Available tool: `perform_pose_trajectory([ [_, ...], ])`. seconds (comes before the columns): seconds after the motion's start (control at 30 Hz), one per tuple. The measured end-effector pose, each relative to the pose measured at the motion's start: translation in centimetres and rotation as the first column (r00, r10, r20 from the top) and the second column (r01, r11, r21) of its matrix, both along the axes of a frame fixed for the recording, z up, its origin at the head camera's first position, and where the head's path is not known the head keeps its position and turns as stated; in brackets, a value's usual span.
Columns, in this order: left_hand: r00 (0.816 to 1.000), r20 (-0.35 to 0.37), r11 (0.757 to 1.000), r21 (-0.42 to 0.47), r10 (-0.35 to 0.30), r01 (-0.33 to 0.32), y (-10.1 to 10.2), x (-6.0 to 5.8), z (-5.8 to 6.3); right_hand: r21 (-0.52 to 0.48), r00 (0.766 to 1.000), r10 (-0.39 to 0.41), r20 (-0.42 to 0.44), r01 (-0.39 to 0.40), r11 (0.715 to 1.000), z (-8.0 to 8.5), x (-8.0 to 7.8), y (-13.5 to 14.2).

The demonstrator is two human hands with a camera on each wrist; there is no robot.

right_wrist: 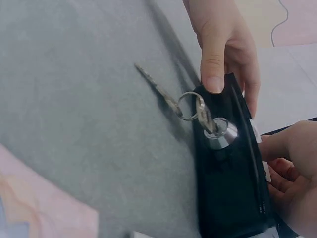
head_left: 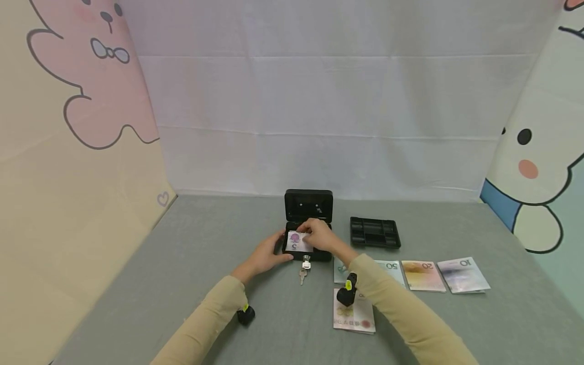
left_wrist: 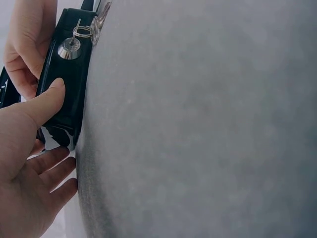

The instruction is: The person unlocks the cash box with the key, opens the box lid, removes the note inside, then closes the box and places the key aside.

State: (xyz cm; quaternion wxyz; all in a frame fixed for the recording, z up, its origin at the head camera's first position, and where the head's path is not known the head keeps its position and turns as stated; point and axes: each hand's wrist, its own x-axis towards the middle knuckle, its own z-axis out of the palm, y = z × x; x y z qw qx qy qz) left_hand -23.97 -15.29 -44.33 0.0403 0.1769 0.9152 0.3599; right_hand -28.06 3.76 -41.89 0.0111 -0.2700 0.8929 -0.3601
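A small black cash box (head_left: 319, 256) stands on the table with its lid (head_left: 308, 203) raised. My left hand (head_left: 263, 257) holds its left front corner, the thumb on the front wall and the fingers along the side. Over the box's inside, my right hand (head_left: 320, 237) pinches a purple-and-white banknote (head_left: 295, 243) marked 5. Only the white edge of paper (right_wrist: 267, 171) shows near those fingers in the right wrist view. A key sits in the silver lock (left_wrist: 69, 48), and a second key (head_left: 303, 276) hangs from its ring. The hand hides part of the box's inside.
Right of the box lies a black compartment tray (head_left: 375, 234). In front of it are notes marked 50 (head_left: 391, 268), 20 (head_left: 423, 277) and 10 (head_left: 463, 276). Another stack of notes (head_left: 353, 317) lies nearer, partly under the right forearm. A white cloth (head_left: 319, 101) hangs behind.
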Motion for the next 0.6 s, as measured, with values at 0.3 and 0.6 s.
perform_pose_trajectory([
  [0.3, 0.999, -0.038, 1.000, 0.009, -0.021, 0.022, -0.1, 0.1, -0.1, -0.034, 0.999, 0.042, 0.030, -0.041, 0.999, 1.2, 0.2, 0.6],
  [0.6, 1.000, -0.015, 1.000, 0.010, -0.008, 0.008, 0.0, 0.0, 0.0, -0.078, 0.999, 0.033, 0.014, -0.032, 0.996, 2.6, 0.2, 1.4],
])
